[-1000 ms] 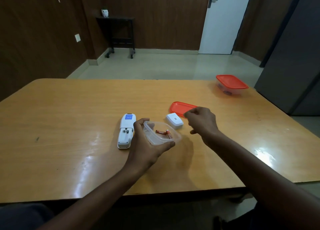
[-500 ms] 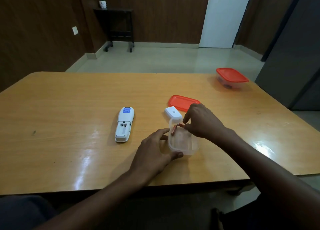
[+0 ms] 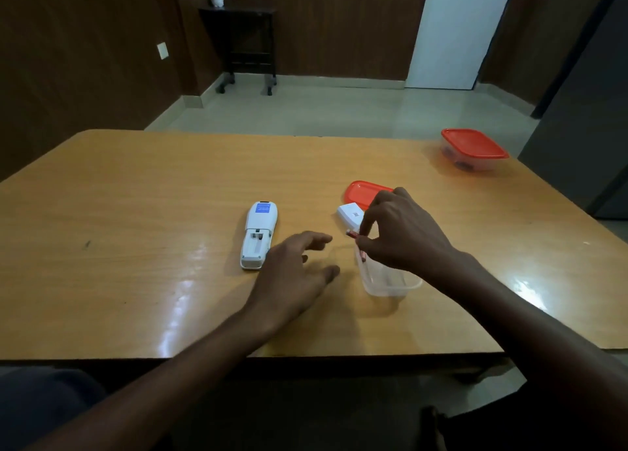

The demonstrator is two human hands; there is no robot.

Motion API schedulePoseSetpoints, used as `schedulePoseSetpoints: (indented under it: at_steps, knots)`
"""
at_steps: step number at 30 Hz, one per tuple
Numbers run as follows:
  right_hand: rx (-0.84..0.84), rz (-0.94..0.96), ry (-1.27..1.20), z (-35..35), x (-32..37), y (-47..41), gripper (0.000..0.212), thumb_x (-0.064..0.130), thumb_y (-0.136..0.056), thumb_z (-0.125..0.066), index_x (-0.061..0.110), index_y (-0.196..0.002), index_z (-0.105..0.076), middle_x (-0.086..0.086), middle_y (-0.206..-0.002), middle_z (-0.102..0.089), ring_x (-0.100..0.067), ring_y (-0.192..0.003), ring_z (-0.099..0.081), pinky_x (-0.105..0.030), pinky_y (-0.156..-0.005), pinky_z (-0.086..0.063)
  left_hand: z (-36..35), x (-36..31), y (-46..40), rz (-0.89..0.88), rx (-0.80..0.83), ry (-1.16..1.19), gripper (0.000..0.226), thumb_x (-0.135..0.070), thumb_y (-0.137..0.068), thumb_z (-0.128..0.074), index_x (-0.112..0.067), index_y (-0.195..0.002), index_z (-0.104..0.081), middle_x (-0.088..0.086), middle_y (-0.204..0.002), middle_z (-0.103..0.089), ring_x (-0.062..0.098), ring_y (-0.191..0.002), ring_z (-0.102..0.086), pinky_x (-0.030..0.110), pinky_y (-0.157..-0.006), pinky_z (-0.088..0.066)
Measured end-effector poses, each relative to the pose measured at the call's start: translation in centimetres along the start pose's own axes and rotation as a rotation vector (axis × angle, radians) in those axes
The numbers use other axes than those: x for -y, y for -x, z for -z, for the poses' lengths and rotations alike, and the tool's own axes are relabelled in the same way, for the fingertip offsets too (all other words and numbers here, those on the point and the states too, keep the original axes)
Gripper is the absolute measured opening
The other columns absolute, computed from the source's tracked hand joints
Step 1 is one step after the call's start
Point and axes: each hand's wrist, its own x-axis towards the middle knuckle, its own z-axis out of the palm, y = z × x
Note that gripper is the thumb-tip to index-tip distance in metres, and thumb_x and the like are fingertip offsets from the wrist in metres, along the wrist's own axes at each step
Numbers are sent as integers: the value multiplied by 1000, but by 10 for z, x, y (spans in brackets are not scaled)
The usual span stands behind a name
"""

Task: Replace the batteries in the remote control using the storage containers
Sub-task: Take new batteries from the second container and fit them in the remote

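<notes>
Wooden table (image 3: 136, 195), a few bits on top

Remote (image 3: 259, 235), battery cover (image 3: 350, 214), loose red lid (image 3: 363, 192), open clear tub (image 3: 390, 280), lidded tub (image 3: 474, 150).

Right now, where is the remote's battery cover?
In the head view, the white battery cover lies on the table, right of the remote, beside the loose red lid, partly behind the right hand.

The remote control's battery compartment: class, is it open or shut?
Open. The remote control lies face down with its compartment exposed and looking empty; a white piece, probably the cover, lies apart on the table.
</notes>
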Motion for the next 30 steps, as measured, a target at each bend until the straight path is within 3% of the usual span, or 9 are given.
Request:
schedulePoseSetpoints:
  at_steps: [3, 5, 8, 11, 14, 19, 25, 30]
  knots:
    - [-106, 100, -145, -12, 21, -1, 21, 38, -86, -75, 18, -86, -80, -3, -90, -65, -24, -93, -50, -33, -70, -38, 19, 14, -5, -11, -158, -79, 51, -26, -79, -83, -26, -126, -64, -6, -121, -65, 11, -115, -58, 33, -94, -54]
    - [-98, 175, -154, -23, 35, -5, 22, 40, -88, -74, 19, -89, -80, -2, -92, -65, -23, -94, -50, -31, -71, -37, 29, 24, -6, 12, -208, -176, 66, -31, -78, -83, -22, -136, -54, -2, -132, -58, 18, -124, -49, 27, -97, -43]
    - [-26, 214, -115, -38, 50, -13, 25, 43, -91, -70, 21, -98, -81, -1, -101, -64, -21, -101, -47, -29, -74, -38, 39, 37, -4, 127, -184, -217, 89, -42, -75, -84, -19, -148, -38, 0, -146, -43, 20, -132, -42, 25, -95, -35]
    - [76, 208, -90, -40, 57, -20, 31, 49, -91, -68, 23, -103, -80, 0, -102, -64, -20, -103, -51, -28, -74, -37, 46, 46, 2, 197, -143, -156, 90, -43, -75, -84, -22, -149, -36, 0, -145, -41, 16, -126, -47, 25, -88, -35]
    - [88, 109, -133, -25, 52, -24, 26, 45, -88, -71, 23, -100, -78, 1, -99, -69, -17, -95, -63, -30, -70, -47, 51, 52, 9, 192, -130, -170, 83, -42, -80, -80, -24, -149, -38, -1, -143, -44, 17, -125, -50, 24, -87, -34]
    - [12, -172, -46, -4, 19, -22, 11, 24, -83, -68, 17, -85, -77, -5, -87, -75, -28, -82, -68, -32, -62, -48, 53, 60, 13, 137, -120, -208, 57, -44, -86, -70, -30, -138, -51, -12, -114, -48, 11, -105, -53, 27, -81, -38]
    - [260, -306, -151, -8, 1, -21, 8, 16, -70, -73, 8, -68, -76, -6, -55, -71, -24, -60, -72, -40, -63, -61, 53, 58, 10, 138, -115, -300, 42, -45, -87, -67, -27, -124, -58, -7, -105, -53, 12, -88, -52, 26, -60, -34]
    - [313, -335, -259, -10, 4, -24, 6, 8, -66, -72, 6, -61, -76, -6, -55, -72, -26, -58, -74, -24, -41, -48, 52, 59, 8, 148, -144, -295, 52, -41, -87, -70, -19, -132, -58, -3, -111, -56, 12, -90, -51, 30, -71, -39]
